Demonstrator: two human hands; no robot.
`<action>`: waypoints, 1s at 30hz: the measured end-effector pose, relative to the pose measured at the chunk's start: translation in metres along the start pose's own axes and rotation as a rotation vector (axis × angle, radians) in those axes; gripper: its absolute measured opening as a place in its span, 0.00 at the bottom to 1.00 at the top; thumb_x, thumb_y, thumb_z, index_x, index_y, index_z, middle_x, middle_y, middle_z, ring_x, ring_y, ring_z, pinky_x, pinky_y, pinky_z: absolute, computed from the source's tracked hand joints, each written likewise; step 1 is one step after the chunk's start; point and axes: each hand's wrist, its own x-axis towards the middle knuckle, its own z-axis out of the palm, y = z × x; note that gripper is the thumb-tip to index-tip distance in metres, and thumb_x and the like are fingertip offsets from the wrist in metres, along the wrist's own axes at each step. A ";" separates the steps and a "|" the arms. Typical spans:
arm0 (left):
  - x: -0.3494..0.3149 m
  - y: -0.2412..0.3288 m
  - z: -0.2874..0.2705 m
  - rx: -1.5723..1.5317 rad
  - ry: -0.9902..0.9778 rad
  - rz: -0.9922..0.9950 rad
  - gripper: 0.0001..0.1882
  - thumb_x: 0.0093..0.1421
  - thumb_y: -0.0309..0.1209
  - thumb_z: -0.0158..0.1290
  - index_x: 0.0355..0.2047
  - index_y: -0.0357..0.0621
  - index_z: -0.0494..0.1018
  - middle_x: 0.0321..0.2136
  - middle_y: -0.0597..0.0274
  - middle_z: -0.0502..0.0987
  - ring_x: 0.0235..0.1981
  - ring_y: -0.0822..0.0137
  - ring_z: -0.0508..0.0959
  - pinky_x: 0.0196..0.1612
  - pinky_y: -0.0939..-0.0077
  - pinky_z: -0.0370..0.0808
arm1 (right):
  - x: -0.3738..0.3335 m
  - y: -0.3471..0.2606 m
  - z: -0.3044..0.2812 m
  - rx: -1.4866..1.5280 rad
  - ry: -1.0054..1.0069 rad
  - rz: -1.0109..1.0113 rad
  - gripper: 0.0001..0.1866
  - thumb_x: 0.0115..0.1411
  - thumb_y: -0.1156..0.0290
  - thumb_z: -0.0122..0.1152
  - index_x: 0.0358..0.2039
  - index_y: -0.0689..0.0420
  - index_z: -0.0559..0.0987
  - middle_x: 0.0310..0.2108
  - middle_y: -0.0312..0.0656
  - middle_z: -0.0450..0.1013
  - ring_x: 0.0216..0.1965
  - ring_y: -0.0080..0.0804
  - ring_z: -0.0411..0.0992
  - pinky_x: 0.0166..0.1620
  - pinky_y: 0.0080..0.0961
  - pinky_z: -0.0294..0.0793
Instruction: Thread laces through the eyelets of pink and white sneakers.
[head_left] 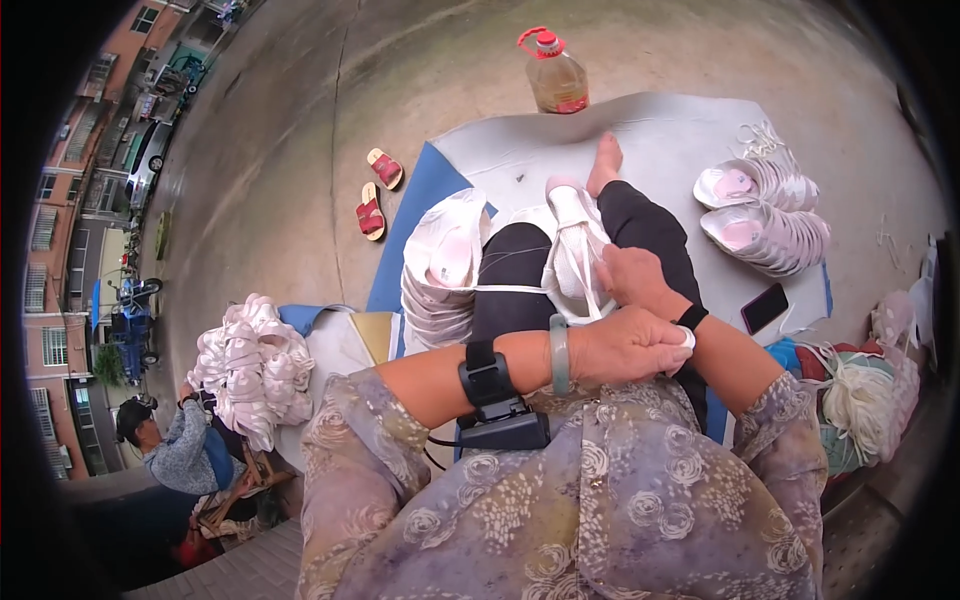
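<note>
A white shoe [578, 262] with loose laces stands between my legs, its pink-toned end facing away. My right hand [640, 278] is at the shoe's right side, fingers curled against its lacing edge; what they pinch is too small to make out. Crossing over my right wrist, my left hand [632, 345] is closed, with a small white thing [687, 339] showing at its fingers. A white shoelace [513, 289] runs across my left thigh to the shoe. Beside that thigh is a stack of nested white shoes [440, 270] with pink insoles.
More nested shoes [768, 215] lie on the pale mat [690, 120] at right, near a phone [765, 308]. A bundle of white laces [862, 400] rests lower right. Beyond are an oil jug [557, 80] and red slippers [371, 210]. At left, a person [190, 455] sits by a shoe pile [252, 370].
</note>
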 end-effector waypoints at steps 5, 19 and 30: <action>0.006 -0.011 0.004 0.111 -0.060 0.086 0.14 0.63 0.35 0.41 0.25 0.38 0.64 0.18 0.70 0.62 0.21 0.79 0.59 0.26 0.82 0.61 | -0.010 0.003 0.008 0.035 0.005 0.070 0.12 0.54 0.63 0.49 0.24 0.60 0.70 0.19 0.50 0.71 0.24 0.49 0.72 0.30 0.42 0.70; -0.011 0.021 0.032 0.806 -0.138 0.227 0.11 0.53 0.31 0.48 0.17 0.39 0.66 0.14 0.54 0.68 0.18 0.56 0.71 0.23 0.65 0.67 | -0.009 0.007 0.014 0.104 -0.053 0.125 0.12 0.56 0.64 0.45 0.29 0.62 0.68 0.25 0.56 0.71 0.30 0.54 0.71 0.35 0.45 0.69; -0.017 0.045 0.011 0.328 -0.206 0.178 0.17 0.57 0.32 0.46 0.15 0.36 0.60 0.10 0.52 0.60 0.13 0.54 0.61 0.19 0.68 0.60 | -0.008 0.016 0.014 0.272 -0.069 0.178 0.14 0.53 0.64 0.51 0.30 0.64 0.68 0.26 0.56 0.71 0.30 0.52 0.70 0.37 0.41 0.68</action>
